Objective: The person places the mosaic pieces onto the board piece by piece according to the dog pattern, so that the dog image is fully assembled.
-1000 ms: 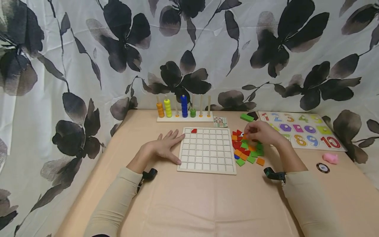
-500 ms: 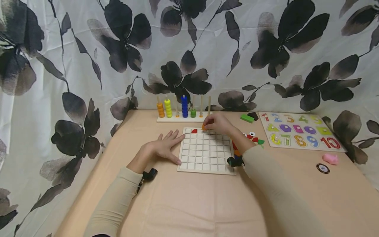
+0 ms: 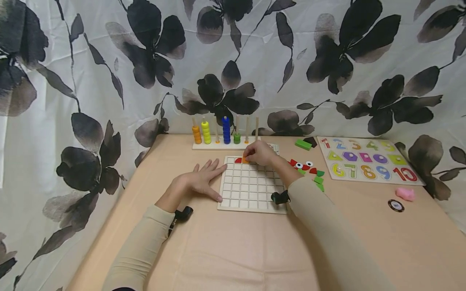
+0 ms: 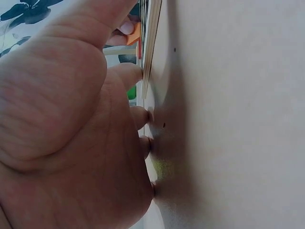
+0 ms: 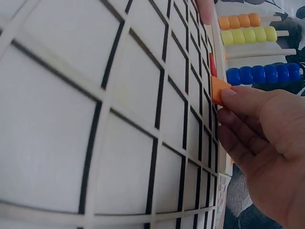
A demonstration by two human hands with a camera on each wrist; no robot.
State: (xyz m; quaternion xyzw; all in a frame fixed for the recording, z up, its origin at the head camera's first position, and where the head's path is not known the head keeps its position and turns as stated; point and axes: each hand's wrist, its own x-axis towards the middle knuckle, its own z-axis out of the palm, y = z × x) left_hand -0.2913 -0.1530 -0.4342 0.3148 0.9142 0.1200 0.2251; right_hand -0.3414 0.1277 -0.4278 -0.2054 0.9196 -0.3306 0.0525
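Observation:
A white grid board (image 3: 251,190) with a wooden edge lies on the table. In its far row sits a red piece (image 3: 238,160) with a curved side. My right hand (image 3: 260,153) pinches an orange square tile (image 5: 219,89) between thumb and fingers, just right of the red piece; in the right wrist view the tile is tilted against the grid. My left hand (image 3: 201,180) lies spread at the board's left edge, fingertips on the table in the left wrist view (image 4: 71,109), with thumb and index finger touching the board's side.
Behind the board stands a peg rack (image 3: 227,146) with coloured beads. Loose red and green pieces (image 3: 318,180) lie to its right, partly hidden by my right arm. Beyond are a green block (image 3: 303,144), a number board (image 3: 367,159), a pink pig figure (image 3: 405,194) and a round chip (image 3: 396,205).
My right hand has gone from the loose pieces left to the board's far row, bringing the orange tile, which now sits lower beside the red piece. My left hand has stayed put.

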